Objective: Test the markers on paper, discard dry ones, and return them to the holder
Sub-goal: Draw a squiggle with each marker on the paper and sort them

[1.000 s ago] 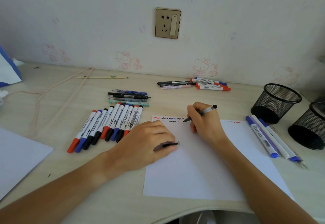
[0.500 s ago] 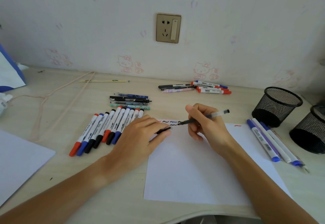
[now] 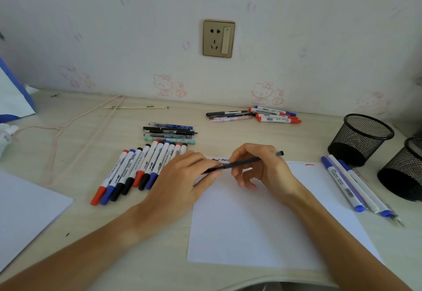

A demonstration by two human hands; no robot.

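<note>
A white sheet of paper (image 3: 262,222) lies on the desk, with short red, black and blue squiggles along its top edge. Over that edge my right hand (image 3: 262,167) grips a thin black pen (image 3: 242,163) held nearly level. My left hand (image 3: 182,181) pinches the pen's black cap (image 3: 211,170), which meets the pen's tip. A row of several capped markers (image 3: 141,169) lies left of the paper. Two black mesh holders (image 3: 359,139) (image 3: 404,169) stand at the right.
Several thin pens (image 3: 170,133) lie behind the marker row, more pens and markers (image 3: 253,115) near the wall, and a few markers (image 3: 351,185) beside the holders. Another sheet (image 3: 25,213) sits at the left edge. A pink cord (image 3: 75,126) and a blue-white bag (image 3: 13,94) lie far left.
My right hand lifted the pen off the paper and turned it level. My left hand moved up with the cap until cap and tip met.
</note>
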